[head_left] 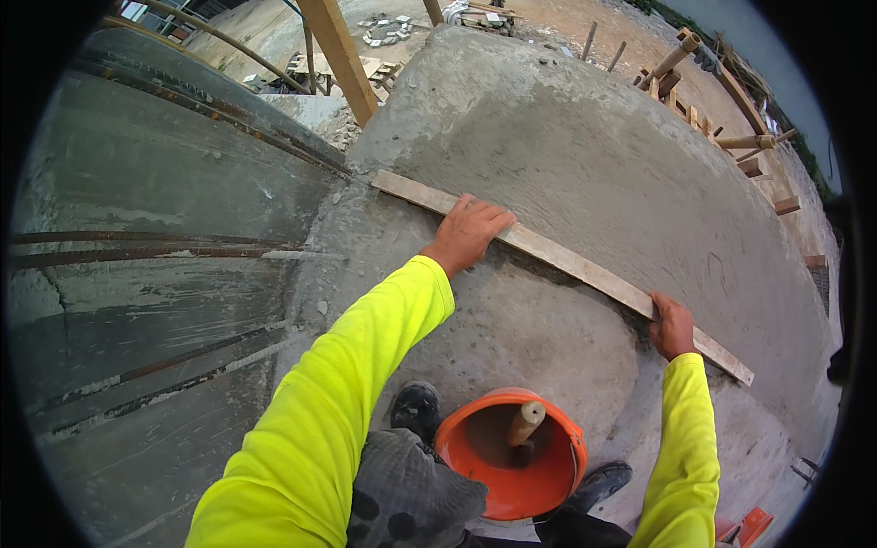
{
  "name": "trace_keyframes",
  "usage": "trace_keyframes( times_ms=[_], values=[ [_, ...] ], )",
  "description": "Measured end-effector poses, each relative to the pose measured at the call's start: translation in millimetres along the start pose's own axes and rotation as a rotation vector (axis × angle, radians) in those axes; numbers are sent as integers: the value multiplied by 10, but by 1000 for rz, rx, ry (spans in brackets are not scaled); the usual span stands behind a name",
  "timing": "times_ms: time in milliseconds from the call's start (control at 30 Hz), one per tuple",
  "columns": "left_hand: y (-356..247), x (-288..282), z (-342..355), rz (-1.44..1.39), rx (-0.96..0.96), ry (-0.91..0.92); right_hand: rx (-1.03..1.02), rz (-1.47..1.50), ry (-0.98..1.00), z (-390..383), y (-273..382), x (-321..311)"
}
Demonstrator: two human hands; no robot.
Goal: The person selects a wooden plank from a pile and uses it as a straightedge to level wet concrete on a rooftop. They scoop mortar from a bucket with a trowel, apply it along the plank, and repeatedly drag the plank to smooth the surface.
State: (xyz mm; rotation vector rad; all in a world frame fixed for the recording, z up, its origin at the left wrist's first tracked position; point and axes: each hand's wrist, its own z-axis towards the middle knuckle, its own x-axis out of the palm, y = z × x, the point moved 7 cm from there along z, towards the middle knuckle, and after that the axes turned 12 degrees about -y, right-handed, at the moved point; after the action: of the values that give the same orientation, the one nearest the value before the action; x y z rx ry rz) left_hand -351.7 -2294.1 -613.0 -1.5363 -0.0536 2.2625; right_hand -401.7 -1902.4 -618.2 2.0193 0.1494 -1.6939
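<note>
Since both ends of the wooden strip [575, 265] run past the grips, the spread looks chosen to keep it level and stop it twisting. Left hand [468, 236]: grip clamped on the strip toward its upper-left end, fingers over the top, thumb not visible. Right hand [671, 326]: grip clamped on it near the lower-right end, fingers wrapped over the far edge. Whether the fingertips reach underneath, can't tell.

Strip is long, flat, straight-edged, pale with grey smears. It lies along the boundary between two textures: beyond the grips, darker, damp-looking mortar [621, 201], finely rippled; on the near side, paler rough concrete [539, 320], pitted and uneven.

Below and between the grips, an orange bucket [509, 500], round, probably plastic, with grey paste inside. A wooden handle [526, 422], cylindrical and worn at the end, stands up out of it; presumably parked that way for a quick grab. Bucket sits between two dark boots [417, 408], likely to keep it in reach of either hand.

Left of the left grip: grey slab [164, 183], smooth, scraped, crossed by rusty metal strips [164, 248].
</note>
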Motion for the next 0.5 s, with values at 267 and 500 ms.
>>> trace_keyframes(
  times_ms=[267, 500],
  values=[
    [-89, -9, 192, -16, -31, 269, 47, -87, -120, -24, -39, 105],
    [-906, 465, 465, -247, 100, 436, 103, -167, -98, -4, -19, 160]
  ],
)
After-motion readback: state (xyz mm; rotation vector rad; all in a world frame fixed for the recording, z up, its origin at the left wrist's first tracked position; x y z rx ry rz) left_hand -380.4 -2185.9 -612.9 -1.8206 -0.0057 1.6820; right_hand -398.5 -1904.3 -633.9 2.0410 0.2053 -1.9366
